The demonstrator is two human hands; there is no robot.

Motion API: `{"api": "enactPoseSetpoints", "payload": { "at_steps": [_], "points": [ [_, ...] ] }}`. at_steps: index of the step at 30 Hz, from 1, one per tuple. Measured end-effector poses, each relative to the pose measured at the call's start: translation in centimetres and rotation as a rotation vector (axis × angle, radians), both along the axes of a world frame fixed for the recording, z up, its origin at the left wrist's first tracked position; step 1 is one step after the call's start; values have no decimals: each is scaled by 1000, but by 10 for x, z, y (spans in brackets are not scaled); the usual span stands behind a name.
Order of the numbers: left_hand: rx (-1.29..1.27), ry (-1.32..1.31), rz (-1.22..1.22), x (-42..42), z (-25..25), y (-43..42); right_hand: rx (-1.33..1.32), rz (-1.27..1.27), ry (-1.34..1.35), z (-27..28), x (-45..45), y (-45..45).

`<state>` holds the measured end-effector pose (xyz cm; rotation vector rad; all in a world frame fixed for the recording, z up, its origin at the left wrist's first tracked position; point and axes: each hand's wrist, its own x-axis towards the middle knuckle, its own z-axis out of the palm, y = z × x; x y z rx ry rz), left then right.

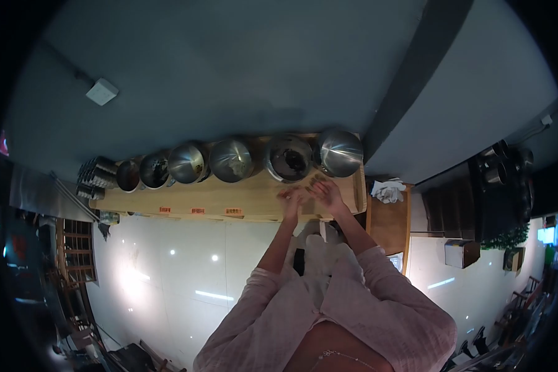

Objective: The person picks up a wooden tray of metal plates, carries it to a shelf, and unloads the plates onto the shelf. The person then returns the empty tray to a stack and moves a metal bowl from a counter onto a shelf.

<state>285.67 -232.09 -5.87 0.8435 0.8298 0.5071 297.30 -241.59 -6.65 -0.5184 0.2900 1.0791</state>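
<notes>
Both hands are over the front right of a wooden counter [260, 199], close together. My left hand [293, 197] is smeared by motion, so its finger pose is unclear. My right hand [324, 191] has its fingers stretched forward and apart, with no held thing visible. Just beyond them stands a metal bowl [273, 162] with dark contents. To its right is another shiny metal bowl [339, 155], close to my right hand. A metal bowl with pale contents [230, 160] is further left.
Further left along the counter are a metal bowl [188, 162], a bowl with dark contents [154, 170], a reddish-brown container [128, 176] and stacked metal cups [97, 173]. A grey wall [248, 80] rises behind. A crumpled white cloth [388, 191] lies on a wooden side surface [387, 220] at right.
</notes>
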Motion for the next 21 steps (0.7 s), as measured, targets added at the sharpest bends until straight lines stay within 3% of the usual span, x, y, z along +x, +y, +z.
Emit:
{"api": "enactPoseSetpoints", "payload": {
  "at_steps": [2,4,8,12,14,21],
  "points": [
    [23,59,75,-9,14,14,-283,-109,11,42,-12,16],
    [43,124,145,-16,23,31,-221,-93,-51,16,-11,29],
    [143,120,13,-15,36,66,-59,-124,-86,-36,-2,44],
    [136,122,-76,-16,46,85,-68,-147,-187,-36,-7,49],
    [119,102,-107,-16,54,89,-273,-157,-262,-24,-11,57],
    [114,92,-213,-14,55,95,-257,-203,-302,-25,-17,56]
  ]
}}
